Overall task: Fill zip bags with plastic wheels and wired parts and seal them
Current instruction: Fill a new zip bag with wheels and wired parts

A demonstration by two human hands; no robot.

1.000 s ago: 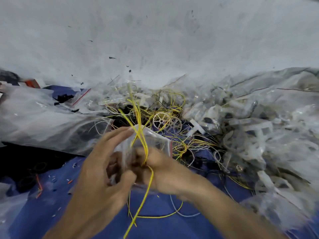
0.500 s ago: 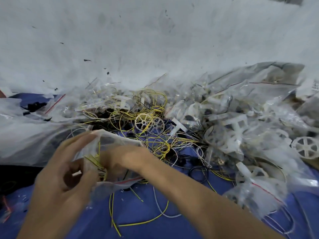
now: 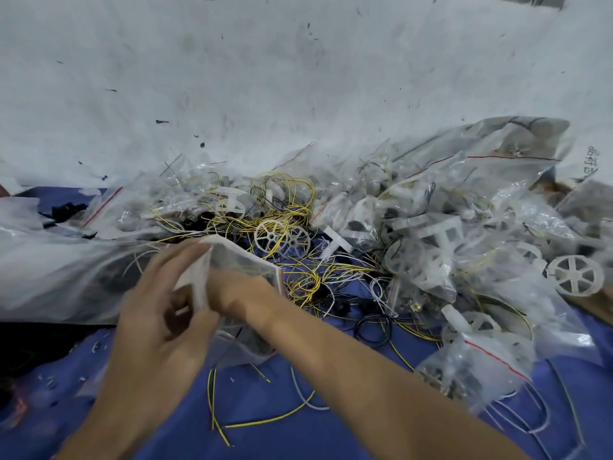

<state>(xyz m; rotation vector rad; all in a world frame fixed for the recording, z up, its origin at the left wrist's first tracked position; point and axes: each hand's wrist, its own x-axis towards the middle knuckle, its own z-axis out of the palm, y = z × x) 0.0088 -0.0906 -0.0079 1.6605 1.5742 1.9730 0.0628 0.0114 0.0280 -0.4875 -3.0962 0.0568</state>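
Left hand [image 3: 159,313] grasps the open edge of a clear plastic zip bag [image 3: 245,260], low over the blue cloth [image 3: 298,426]. I see the right hand [image 3: 242,293] pushed into the bag's mouth, fingers hidden, so I cannot tell its grip. 2 white spoked plastic wheels [image 3: 275,239] lie just beyond, among tangled yellow wires [image 3: 288,207].

Blue cloth work surface [image 3: 298,439], scuffed white wall [image 3: 265,78] behind it. Big crumpled clear plastic sheet [image 3: 49,260] lying at left.
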